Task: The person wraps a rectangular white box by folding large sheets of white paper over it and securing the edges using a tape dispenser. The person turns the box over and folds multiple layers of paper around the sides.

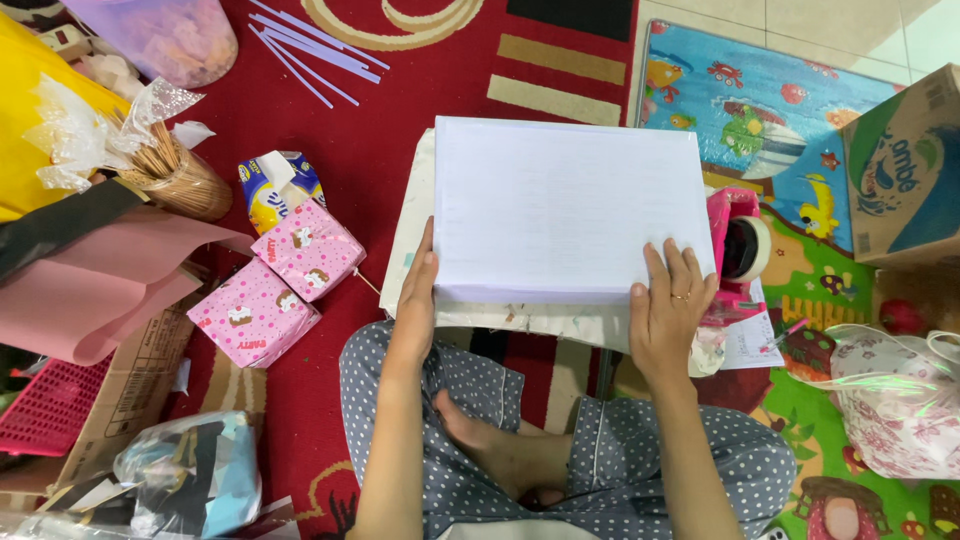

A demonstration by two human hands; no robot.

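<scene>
A large white rectangular box [565, 205] lies flat in front of me on a sheet of pale paper [410, 215], over the red carpet. My left hand [415, 300] presses against the box's near left edge, fingers straight. My right hand [668, 300], with a ring on one finger, rests flat on the near right corner, fingers spread on top. Neither hand has lifted the box. My crossed legs in dotted grey trousers are just below.
Two pink wrapped parcels [275, 285] and a tissue pack [278, 185] lie to the left. A pink tape dispenser [738, 245] sits right of the box. A basket of sticks [180, 175], pink paper sheets [95, 290], a cardboard carton [905, 170] and bags ring the spot.
</scene>
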